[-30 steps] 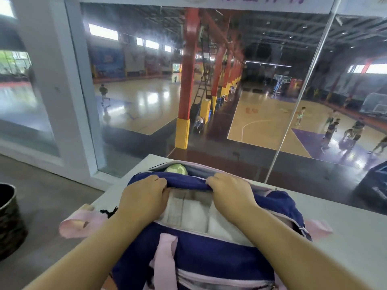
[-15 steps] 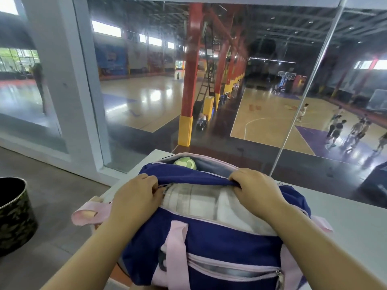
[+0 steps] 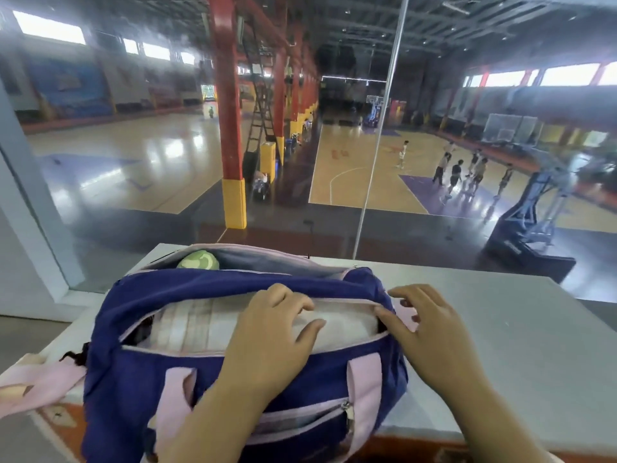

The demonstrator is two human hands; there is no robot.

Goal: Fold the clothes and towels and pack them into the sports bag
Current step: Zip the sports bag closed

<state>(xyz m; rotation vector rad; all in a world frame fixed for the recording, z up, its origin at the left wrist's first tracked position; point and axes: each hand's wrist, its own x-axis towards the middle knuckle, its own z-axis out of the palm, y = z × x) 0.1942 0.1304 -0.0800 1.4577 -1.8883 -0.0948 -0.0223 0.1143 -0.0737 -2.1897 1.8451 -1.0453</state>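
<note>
A navy sports bag with pink handles lies on the grey table, its top zip opening gaping. Folded white cloth fills the opening. My left hand lies over the middle of the opening, fingers spread and fairly straight on the white cloth and the far flap. My right hand is at the right end of the opening. Its thumb points at the zip end and its fingers hover loosely curled above the pink trim, holding nothing that I can see.
A pale green round object sits in the bag's rear pocket. A pink strap trails off the table's left edge. A glass wall stands right behind the table, with a sports hall below.
Both hands have let go of the far flap of the opening. The left hand moved right onto the cloth, and the right hand slid to the right end of the zip.
</note>
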